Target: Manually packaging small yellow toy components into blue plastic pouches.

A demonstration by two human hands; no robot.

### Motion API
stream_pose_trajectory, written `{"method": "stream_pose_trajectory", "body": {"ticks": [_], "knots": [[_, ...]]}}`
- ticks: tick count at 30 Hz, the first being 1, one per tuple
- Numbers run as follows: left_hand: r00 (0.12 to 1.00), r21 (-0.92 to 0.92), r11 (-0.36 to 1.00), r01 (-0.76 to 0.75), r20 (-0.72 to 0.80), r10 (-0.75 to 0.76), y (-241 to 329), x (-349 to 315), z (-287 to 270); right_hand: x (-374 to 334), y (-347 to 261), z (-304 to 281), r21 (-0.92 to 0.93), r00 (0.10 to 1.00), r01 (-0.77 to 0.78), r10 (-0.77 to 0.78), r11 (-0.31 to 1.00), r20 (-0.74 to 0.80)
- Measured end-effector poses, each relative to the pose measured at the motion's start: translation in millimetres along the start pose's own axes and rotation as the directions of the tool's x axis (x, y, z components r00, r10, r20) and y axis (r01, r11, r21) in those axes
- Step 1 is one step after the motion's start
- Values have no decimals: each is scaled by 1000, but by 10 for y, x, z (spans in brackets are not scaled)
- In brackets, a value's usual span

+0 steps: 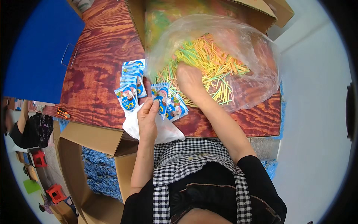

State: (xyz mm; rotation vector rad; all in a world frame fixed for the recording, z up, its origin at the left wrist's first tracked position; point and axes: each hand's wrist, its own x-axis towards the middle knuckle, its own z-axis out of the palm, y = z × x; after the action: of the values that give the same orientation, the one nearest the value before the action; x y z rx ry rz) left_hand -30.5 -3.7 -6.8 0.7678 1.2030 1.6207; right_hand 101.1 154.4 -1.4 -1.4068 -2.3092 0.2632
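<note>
My left hand [147, 118] is closed, with thumb and finger pinching a small blue-and-white packet [160, 98] near the table's front edge. My right hand [190, 79] reaches into a heap of thin plastic sticks [214, 56] in yellow, green and orange; its fingers are hidden beneath it. The sticks lie in an open, clear plastic bag [263, 76]. Another packet [176, 108] lies right of the held one. To its left, several overlapping packets [128, 96] form a column. White cloth or sheeting [166, 131] lies under my left hand.
A cardboard box [136, 15] stands behind the bag on the red wood-patterned table [100, 44]. A blue panel [41, 44] is at the left, with an orange cutter [63, 112] near the edge. Below, an open carton [71, 164] holds blue stringy material. Another person [31, 128] is far left.
</note>
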Motion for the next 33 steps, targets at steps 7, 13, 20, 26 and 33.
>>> {"method": "stream_pose_trajectory", "body": {"ticks": [7,13,20,26,33], "knots": [[998,74,997,26,52,-30,201,-112,47,-137,295,-272,793,847,-529,136,303,513],[986,8,992,126,105,-126,115,-118,137,-607,309,-450,744,791,-607,-122,-281,599],[970,106,984,146,179,-163,99,-176,119,-883,277,-531,816,877,-476,-103,-327,470],[954,247,957,149,218,-205,-13,-272,190,-875,168,-716,947,978,-199,13,-251,209],[933,219,966,137,300,-200,-29,-244,352,-736,-43,-814,838,977,-163,33,-520,210]]}}
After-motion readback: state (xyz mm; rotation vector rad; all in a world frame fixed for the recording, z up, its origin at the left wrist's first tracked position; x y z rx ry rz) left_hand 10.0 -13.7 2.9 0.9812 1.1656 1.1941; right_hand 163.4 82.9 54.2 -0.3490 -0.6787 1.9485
